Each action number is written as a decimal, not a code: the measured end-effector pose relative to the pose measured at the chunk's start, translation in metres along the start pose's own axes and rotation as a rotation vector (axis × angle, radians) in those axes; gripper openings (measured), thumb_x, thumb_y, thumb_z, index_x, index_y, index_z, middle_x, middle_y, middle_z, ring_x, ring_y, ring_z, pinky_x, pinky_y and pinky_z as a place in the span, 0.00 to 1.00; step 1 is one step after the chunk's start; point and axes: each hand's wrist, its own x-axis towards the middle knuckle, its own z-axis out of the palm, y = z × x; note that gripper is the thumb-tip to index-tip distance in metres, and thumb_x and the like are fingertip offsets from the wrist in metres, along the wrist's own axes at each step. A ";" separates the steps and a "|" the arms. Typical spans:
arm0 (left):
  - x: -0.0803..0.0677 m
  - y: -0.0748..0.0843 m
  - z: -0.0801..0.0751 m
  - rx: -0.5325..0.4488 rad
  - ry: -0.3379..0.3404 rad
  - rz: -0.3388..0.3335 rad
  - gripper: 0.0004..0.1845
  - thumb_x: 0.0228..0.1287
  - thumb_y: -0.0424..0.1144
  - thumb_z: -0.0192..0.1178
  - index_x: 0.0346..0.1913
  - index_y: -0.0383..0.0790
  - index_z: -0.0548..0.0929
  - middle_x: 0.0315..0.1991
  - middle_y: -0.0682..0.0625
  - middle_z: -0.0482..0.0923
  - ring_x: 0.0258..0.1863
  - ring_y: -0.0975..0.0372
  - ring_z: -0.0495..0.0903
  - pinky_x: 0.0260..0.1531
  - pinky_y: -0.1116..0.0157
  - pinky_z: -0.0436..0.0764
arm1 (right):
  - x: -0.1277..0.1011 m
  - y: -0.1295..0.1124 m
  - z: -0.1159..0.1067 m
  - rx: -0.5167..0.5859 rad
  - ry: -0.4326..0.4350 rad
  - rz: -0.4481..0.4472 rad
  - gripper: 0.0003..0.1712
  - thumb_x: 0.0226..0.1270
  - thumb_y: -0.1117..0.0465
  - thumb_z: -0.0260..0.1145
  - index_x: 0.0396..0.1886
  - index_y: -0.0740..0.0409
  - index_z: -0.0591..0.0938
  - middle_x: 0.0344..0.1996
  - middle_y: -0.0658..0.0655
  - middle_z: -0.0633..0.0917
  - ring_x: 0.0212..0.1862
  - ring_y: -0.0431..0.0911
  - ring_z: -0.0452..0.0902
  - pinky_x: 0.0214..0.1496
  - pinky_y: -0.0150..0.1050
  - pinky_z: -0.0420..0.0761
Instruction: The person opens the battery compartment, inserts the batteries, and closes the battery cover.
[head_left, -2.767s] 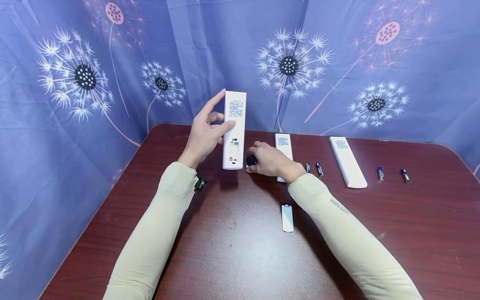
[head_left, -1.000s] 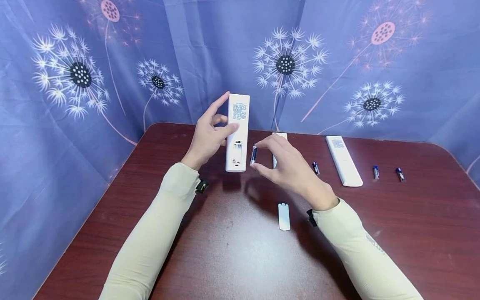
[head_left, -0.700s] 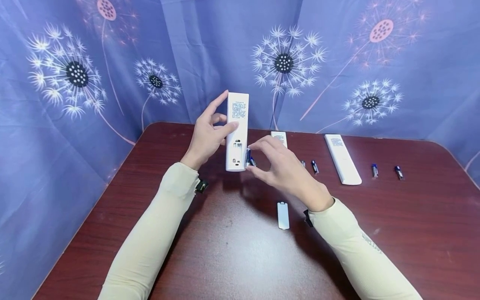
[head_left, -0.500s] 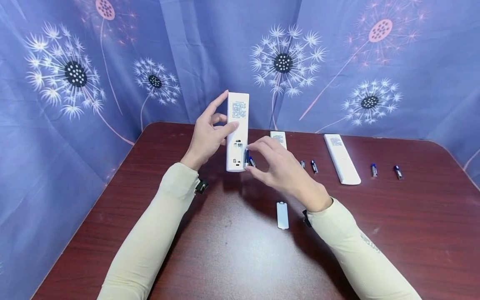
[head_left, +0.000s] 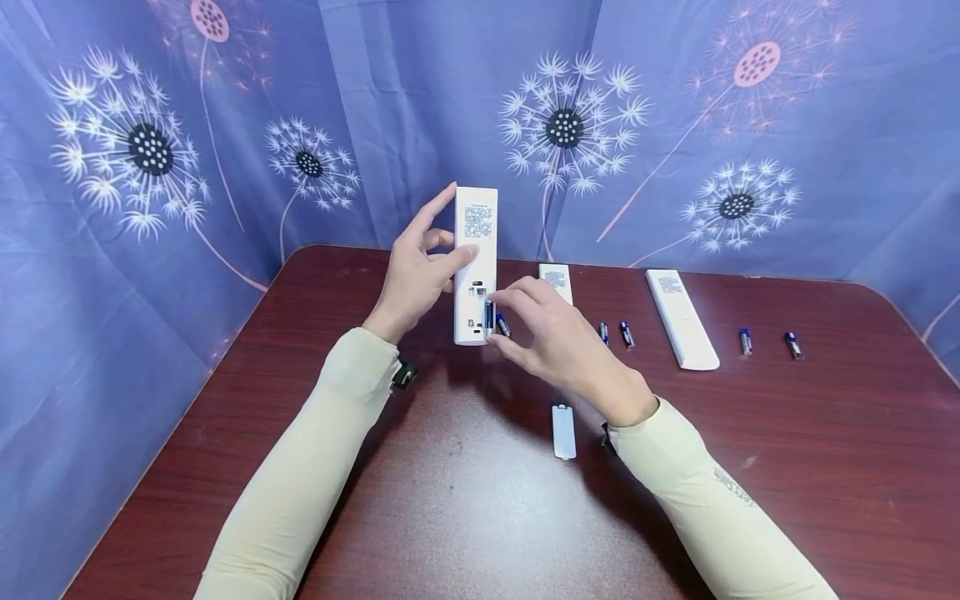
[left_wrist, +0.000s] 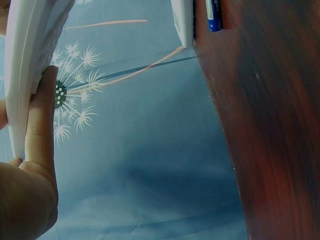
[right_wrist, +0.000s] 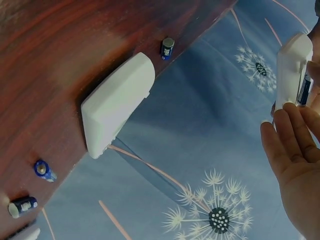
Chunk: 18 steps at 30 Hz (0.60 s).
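My left hand (head_left: pixel 411 279) holds a white remote control (head_left: pixel 476 225) upright above the table, its back turned to the head camera. The thumb lies across the back and a finger reaches up the side. Low on the remote, the battery compartment (head_left: pixel 477 308) is uncovered. Between thumb and fingertips my right hand (head_left: pixel 558 337) pinches a blue battery (head_left: pixel 490 317), upright at the compartment's right edge. Behind that battery another blue battery (head_left: pixel 503 325) lies on the table. In the right wrist view the pinched battery (right_wrist: pixel 304 90) sits against the remote (right_wrist: pixel 290 70).
The detached battery cover (head_left: pixel 563 432) lies on the dark red table (head_left: pixel 420 500) near the right wrist. A second remote (head_left: pixel 555 279), partly hidden by my right hand, and a third remote (head_left: pixel 681 319) lie farther back. Several batteries (head_left: pixel 627 335) are spread beside them. A blue curtain (head_left: pixel 420 125) hangs behind.
My right hand has picked up a battery from beside the remote, lifted it, then brought it leftward to the compartment's edge. The left hand keeps holding the remote nearly still.
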 end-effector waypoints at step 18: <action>-0.001 0.000 0.002 -0.019 -0.007 0.005 0.42 0.69 0.24 0.68 0.80 0.60 0.71 0.38 0.40 0.79 0.29 0.56 0.88 0.23 0.59 0.86 | -0.001 -0.002 0.002 -0.105 0.009 0.009 0.27 0.63 0.61 0.82 0.60 0.61 0.86 0.48 0.59 0.82 0.46 0.53 0.78 0.46 0.47 0.82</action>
